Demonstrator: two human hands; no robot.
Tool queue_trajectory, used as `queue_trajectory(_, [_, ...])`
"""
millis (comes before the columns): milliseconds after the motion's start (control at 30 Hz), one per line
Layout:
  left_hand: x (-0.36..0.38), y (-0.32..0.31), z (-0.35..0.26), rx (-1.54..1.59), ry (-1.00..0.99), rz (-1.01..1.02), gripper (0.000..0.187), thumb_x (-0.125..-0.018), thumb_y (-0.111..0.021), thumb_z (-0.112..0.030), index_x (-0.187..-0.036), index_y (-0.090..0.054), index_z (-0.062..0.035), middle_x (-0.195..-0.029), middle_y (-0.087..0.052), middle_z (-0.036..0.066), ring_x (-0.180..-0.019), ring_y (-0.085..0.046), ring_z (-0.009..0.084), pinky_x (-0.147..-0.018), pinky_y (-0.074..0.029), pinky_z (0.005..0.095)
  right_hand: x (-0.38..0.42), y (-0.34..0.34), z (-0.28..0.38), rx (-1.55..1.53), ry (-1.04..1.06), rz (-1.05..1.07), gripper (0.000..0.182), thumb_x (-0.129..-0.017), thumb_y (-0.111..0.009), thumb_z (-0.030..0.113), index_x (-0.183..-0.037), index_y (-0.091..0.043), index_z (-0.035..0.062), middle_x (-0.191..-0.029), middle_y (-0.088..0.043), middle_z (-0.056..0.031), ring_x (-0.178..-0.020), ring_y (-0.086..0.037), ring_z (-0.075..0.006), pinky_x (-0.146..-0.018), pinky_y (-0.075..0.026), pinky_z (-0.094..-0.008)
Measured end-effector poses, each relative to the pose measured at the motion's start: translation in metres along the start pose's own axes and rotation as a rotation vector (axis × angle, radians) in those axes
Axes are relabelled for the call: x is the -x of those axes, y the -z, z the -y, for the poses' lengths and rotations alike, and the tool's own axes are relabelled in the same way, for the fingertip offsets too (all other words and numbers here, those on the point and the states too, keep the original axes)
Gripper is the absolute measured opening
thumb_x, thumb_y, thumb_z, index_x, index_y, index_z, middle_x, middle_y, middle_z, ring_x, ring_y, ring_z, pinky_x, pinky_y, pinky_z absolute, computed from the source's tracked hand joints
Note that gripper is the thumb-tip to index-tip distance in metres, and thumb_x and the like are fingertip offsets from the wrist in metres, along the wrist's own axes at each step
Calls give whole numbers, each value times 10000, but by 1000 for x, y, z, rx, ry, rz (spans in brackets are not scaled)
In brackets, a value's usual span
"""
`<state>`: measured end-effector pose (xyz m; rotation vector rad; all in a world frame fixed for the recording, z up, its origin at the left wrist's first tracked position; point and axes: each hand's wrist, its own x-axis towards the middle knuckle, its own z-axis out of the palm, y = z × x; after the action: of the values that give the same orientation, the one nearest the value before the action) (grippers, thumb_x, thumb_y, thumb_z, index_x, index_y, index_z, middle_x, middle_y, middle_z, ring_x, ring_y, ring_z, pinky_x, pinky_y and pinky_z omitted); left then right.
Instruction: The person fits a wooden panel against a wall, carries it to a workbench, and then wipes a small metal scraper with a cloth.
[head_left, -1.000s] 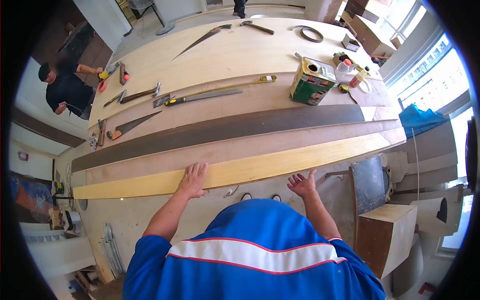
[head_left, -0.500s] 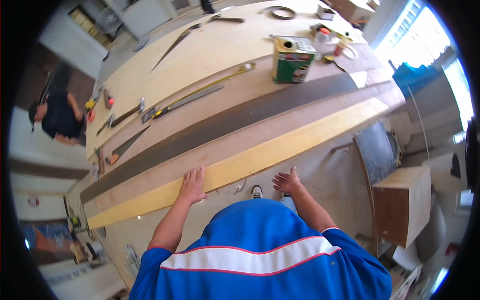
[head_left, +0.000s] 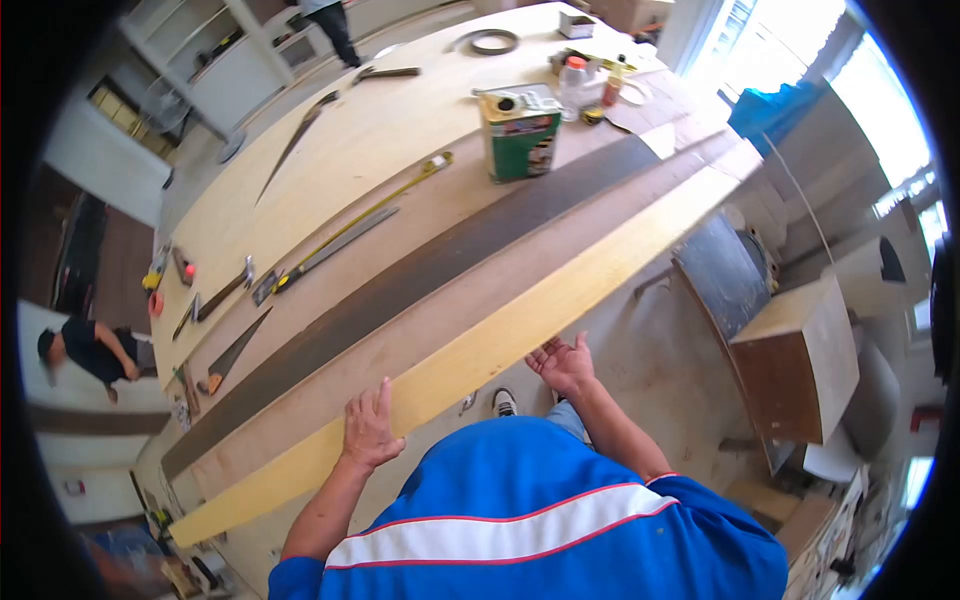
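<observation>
Wooden board [head_left: 500,345] nearside, dark strip [head_left: 400,275] beyond it. Left hand [head_left: 370,430] on board, unclenched. Right hand [head_left: 563,368] open beside board, contact unclear. Light, even pressure should steady board.

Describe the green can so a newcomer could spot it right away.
On the big wooden table, find the long dark strip. Just beyond its right half stands the green can, upright and boxy, much bulkier than the clear, orange-capped bottle nearby.

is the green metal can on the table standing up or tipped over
Upright: the green can stands on its base on the table, its top with the dark round opening facing up.
</observation>
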<state>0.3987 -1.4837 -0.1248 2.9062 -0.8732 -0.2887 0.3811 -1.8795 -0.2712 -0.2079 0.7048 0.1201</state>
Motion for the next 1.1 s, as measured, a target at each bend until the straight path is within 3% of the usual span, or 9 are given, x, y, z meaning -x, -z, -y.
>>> queue_trajectory(67, [3, 16, -12, 9, 4, -7, 1101, -580, -794, -259, -1522, -276, -18, -1203, -456, 218, -1133, -458, 392, -1015, -373, 504, -1, -22, 1, -111, 69, 182, 901, -936, -270, 771, -1417, -442, 29, -1435, -521, -143, -1320, -472, -342, -1095, -373, -519])
queue_trajectory(133, [6, 28, -25, 19, 24, -4, 1086, -582, -785, -253, -1519, -288, -18, -1192, -463, 215, -1121, -465, 390, -994, -383, 509, -10, -41, 14, -218, 61, 292, 535, -987, -496, 477, -1309, -588, 59, -1319, -624, -134, -1253, -550, -316, -1115, -391, -512])
queue_trajectory(167, [6, 30, -29, 28, 25, -33, 1078, -583, -780, -243, -1517, -292, -17, -1184, -467, 213, -1112, -470, 389, -983, -387, 512, -9, -50, 18, -162, 110, 256, 476, -987, -504, 396, -1293, -596, 43, -1289, -640, -137, -1229, -566, -329, -1094, -414, -522])
queue_trajectory(200, [6, 30, -33, 33, 28, -62, 1069, -584, -775, -232, -1516, -297, -16, -1177, -471, 211, -1103, -474, 387, -973, -391, 514, -14, -52, 23, -186, 44, 399, 525, -992, -503, 391, -1349, -547, 9, -1334, -611, -175, -1242, -560, -342, -1115, -387, -554])
queue_trajectory(267, [7, 29, -40, 25, 44, -104, 1059, -575, -764, -230, -1508, -311, -17, -1164, -479, 203, -1085, -482, 380, -950, -397, 512, 2, -71, 29, -207, 73, 310, 498, -1028, -450, 334, -1390, -508, -4, -1344, -603, -171, -1243, -558, -336, -1117, -384, -552])
queue_trajectory(400, [12, 39, -54, 2, 45, -169, 1060, -571, -771, -227, -1507, -319, -21, -1152, -473, 197, -1081, -482, 373, -933, -397, 502, 6, -76, 54, -45, 51, 574, 507, -1041, -452, 362, -1418, -494, 24, -1421, -552, -149, -1323, -496, -317, -1163, -320, -539])
queue_trajectory(600, [14, 93, -91, 2, 90, -320, 1093, -574, -810, -233, -1518, -301, -17, -1165, -463, 224, -1090, -482, 385, -932, -389, 509, 63, -193, 89, -43, 146, 330, 559, -1047, -413, 325, -1528, -344, 46, -1594, -333, -143, -1475, -299, -312, -1215, -194, -547])
queue_trajectory(833, [34, 143, -150, 111, 216, -506, 1147, -559, -836, -263, -1530, -276, -22, -1167, -476, 219, -1083, -494, 394, -930, -390, 516, 70, -252, 133, 156, 115, 925, 575, -1060, -365, 261, -1575, -204, 63, -1659, -145, -126, -1525, -139, -321, -1235, -101, -541])
queue_trajectory(1100, [58, 148, -214, 115, 459, -544, 1160, -571, -838, -266, -1542, -249, -27, -1167, -481, 219, -1067, -504, 391, -929, -389, 519, 59, -303, 115, 113, -153, 1234, 625, -1058, -309, 354, -1595, -125, 91, -1673, -13, -141, -1539, 82, -313, -1206, 24, -594])
